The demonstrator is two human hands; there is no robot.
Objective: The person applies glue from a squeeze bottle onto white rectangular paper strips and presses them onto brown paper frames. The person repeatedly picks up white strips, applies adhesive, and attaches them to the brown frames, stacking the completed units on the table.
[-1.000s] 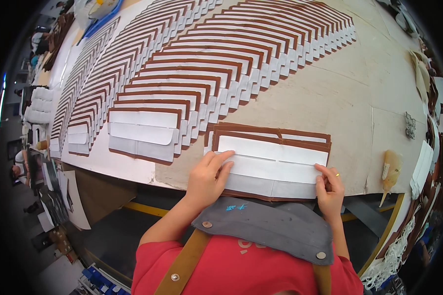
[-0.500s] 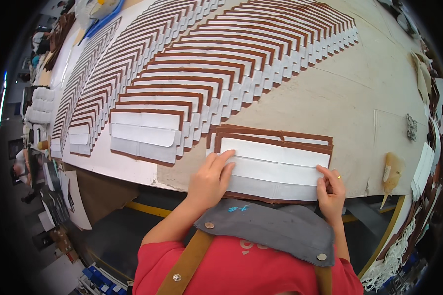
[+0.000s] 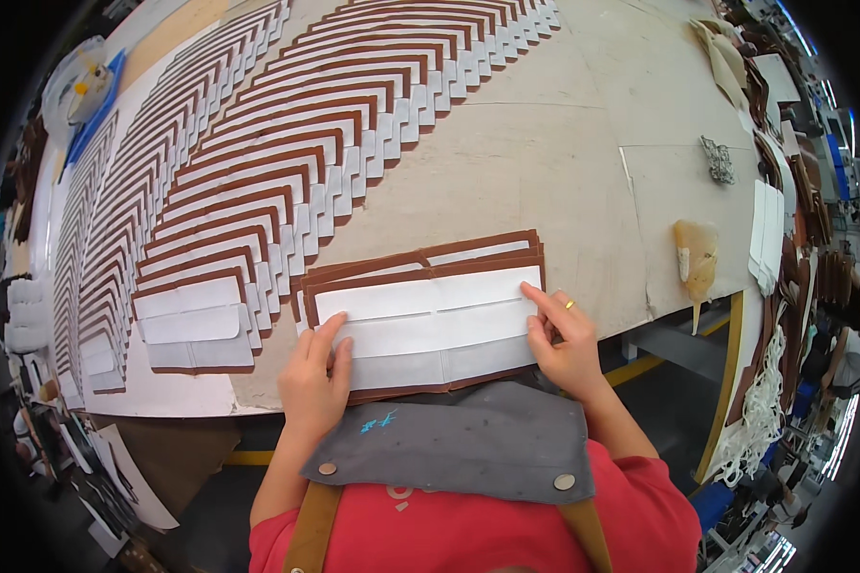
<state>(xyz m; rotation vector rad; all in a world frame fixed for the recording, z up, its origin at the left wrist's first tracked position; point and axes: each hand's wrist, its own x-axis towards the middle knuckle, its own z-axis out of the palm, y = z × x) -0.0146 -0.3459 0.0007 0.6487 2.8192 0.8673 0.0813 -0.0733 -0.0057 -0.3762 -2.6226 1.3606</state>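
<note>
A long brown panel point(image 3: 430, 325) with a white facing and a pale grey lower strip lies at the near table edge, on top of several similar brown-edged panels point(image 3: 483, 246) that show behind it. My left hand point(image 3: 317, 382) holds its left end, with the index fingertip on the white facing and the thumb lower by the edge. At the right end, my right hand point(image 3: 566, 346), wearing a ring, grips the panel in the same way. The undersides of both grips are hidden.
Overlapping rows of brown-and-white panels point(image 3: 189, 329) fan across the table's left and far side. To the right lie a yellowish glue bottle point(image 3: 698, 253), a small tangle of metal point(image 3: 717, 160) and white strips point(image 3: 766, 234). A blue tray point(image 3: 97, 105) stands far left.
The view has swung to the right, so the table contents sit further left. My left hand has shifted outward to the panel's left end; my right hand stays at the right end.
</note>
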